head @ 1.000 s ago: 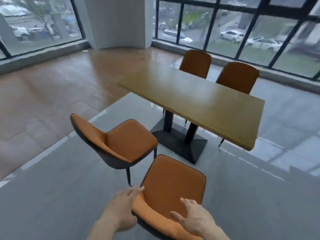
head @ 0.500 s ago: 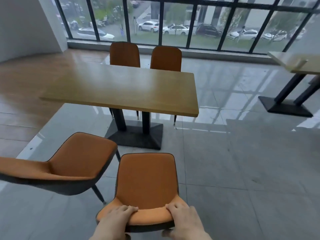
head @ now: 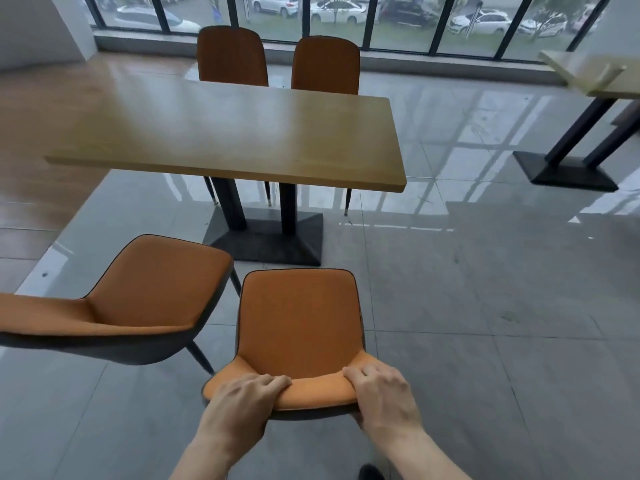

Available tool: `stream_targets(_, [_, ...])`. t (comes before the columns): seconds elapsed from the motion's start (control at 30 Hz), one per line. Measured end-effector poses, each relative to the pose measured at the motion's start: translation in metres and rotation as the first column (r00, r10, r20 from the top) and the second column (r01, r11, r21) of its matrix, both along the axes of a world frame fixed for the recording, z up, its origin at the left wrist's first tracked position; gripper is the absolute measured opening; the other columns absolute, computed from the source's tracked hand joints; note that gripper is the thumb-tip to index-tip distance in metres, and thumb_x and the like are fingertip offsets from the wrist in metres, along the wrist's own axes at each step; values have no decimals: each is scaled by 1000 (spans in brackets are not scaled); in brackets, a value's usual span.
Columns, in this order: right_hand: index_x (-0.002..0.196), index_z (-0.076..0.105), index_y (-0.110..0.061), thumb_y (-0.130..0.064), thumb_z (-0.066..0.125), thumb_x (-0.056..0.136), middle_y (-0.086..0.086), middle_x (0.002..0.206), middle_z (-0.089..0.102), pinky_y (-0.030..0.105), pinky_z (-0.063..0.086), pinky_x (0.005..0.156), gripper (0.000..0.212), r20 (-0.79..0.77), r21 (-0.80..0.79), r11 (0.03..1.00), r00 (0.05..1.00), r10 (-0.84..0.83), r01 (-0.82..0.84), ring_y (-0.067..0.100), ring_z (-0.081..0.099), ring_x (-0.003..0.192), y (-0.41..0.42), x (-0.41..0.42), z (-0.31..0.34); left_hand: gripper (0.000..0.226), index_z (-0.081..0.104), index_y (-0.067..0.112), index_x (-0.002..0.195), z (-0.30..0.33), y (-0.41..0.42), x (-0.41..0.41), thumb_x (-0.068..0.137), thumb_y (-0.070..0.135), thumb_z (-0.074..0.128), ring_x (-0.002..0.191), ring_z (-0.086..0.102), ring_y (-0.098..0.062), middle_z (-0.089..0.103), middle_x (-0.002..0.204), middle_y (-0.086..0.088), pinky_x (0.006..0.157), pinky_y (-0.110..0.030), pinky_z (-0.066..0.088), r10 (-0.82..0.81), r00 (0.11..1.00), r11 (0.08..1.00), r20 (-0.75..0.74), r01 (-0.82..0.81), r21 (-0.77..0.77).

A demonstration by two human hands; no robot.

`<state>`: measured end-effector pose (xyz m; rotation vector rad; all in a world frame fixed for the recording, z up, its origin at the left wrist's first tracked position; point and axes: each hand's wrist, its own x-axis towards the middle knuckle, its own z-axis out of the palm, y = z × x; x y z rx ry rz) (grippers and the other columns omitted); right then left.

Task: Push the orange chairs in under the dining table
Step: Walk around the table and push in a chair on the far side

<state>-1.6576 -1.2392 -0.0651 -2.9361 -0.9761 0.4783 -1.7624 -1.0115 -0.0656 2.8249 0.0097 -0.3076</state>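
Note:
An orange chair [head: 299,317] stands right in front of me, facing the wooden dining table [head: 235,136], with its seat short of the table's near edge. My left hand [head: 242,400] and my right hand [head: 382,393] both grip the top of its backrest. A second orange chair [head: 138,299] stands to the left, turned sideways and pulled out from the table. Two more orange chairs, one on the left [head: 231,57] and one on the right [head: 325,65], sit tucked in at the table's far side.
The table stands on a black pedestal base [head: 266,237]. Another table [head: 595,76] with a black base [head: 568,171] is at the right. Tall windows [head: 346,15] line the far wall. The floor is grey tile, with wood flooring at the left.
My hands went from hovering over the near chair's backrest to gripping it. My view swung round to face the table's long side and moved closer.

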Motion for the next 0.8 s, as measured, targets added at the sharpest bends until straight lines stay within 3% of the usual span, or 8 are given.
stream_targets(0.2, [88, 72, -27, -18, 96, 43, -5, 71, 69, 34, 58, 60, 52, 29, 31, 1000, 1000, -4, 3, 16, 63, 62, 18, 14, -5, 58, 61, 37, 107, -2, 21, 16, 60, 4, 73, 74, 65, -7, 70, 88, 18, 56, -26, 52, -18, 999, 998, 48, 15, 57])
stream_targets(0.43, [84, 72, -25, -12, 95, 42, -4, 65, 67, 35, 59, 61, 49, 86, 72, 997, 996, -31, 25, 17, 63, 57, 31, 74, -2, 52, 63, 31, 101, 0, 32, 77, 59, 3, 75, 65, 63, -12, 70, 81, 14, 51, -28, 50, -46, 994, 998, 98, 42, 46])
stream_targets(0.8, [81, 71, -23, -9, 93, 44, -1, 63, 66, 37, 58, 55, 46, 108, 97, 994, 993, -52, 41, 20, 62, 54, 63, 163, -6, 57, 63, 31, 101, 2, 70, 173, 54, 0, 73, 66, 64, -12, 70, 82, 14, 50, -29, 50, -49, 992, 998, 113, 44, 42])
